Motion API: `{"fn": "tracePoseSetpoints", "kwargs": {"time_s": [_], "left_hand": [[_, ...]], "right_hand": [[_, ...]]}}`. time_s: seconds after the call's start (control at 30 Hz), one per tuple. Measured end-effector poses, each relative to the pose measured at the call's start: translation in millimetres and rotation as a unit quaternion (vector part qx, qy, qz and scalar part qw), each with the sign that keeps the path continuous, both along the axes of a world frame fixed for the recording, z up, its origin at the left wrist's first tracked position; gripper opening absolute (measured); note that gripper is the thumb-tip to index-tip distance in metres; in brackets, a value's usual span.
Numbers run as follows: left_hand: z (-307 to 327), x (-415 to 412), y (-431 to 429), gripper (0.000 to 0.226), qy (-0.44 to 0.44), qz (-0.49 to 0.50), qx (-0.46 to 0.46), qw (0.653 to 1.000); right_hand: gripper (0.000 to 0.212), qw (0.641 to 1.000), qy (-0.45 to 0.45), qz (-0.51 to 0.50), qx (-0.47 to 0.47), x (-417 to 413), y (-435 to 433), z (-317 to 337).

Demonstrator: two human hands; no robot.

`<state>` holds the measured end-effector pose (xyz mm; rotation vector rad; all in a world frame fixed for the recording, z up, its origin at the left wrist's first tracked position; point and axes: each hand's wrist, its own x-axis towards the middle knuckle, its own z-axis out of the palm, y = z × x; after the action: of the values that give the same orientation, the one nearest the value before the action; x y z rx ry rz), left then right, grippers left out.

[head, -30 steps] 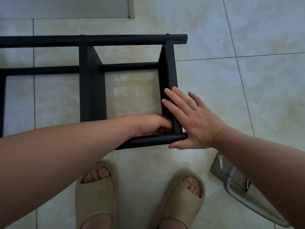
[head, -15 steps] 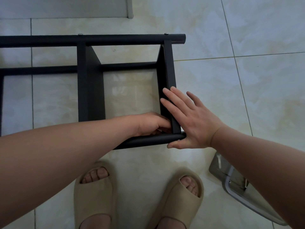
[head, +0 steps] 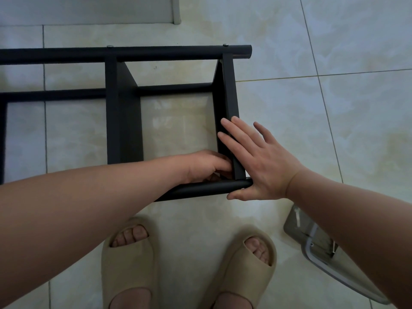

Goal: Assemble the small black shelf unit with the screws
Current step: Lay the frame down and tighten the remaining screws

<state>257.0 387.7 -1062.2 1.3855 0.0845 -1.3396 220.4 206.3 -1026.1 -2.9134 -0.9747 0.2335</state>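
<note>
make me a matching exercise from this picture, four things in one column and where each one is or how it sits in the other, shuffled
Column one:
1. left hand
2. right hand
3. screw head
4. sandals

Column two:
A. worn, at the near edge of the view
B. fingers curled inside the shelf frame's near right corner
C. flat, fingers straight along the end panel
D. on top of the far tube

Pairs: 1-B, 2-C, 3-D, 4-A
</note>
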Motion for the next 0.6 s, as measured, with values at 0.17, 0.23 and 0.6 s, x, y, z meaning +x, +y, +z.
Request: {"fn": "tracePoseSetpoints", "kwargs": {"time_s": [0.17, 0.23, 0.6], "left_hand": [[-3.7, 1.4, 3.1, 0.009, -0.04, -0.038, 0.023, 0.998], [-3.1, 1.2, 3.3, 0.006, -0.028, -0.03, 0.016, 0.999], [-2.4, 0.7, 3.7, 0.028, 0.012, -0.015, -0.018, 1.0]], "right_hand": [[0.118, 1.0, -0.002, 0.005, -0.001, 0.9, 0.2, -0.5], [0.118, 1.0, -0.002, 0.006, 0.0, 1.0, -0.1, -0.9], [0.117, 1.0, -0.007, 0.005, 0.003, 0.3, -0.2, -0.3]]}}
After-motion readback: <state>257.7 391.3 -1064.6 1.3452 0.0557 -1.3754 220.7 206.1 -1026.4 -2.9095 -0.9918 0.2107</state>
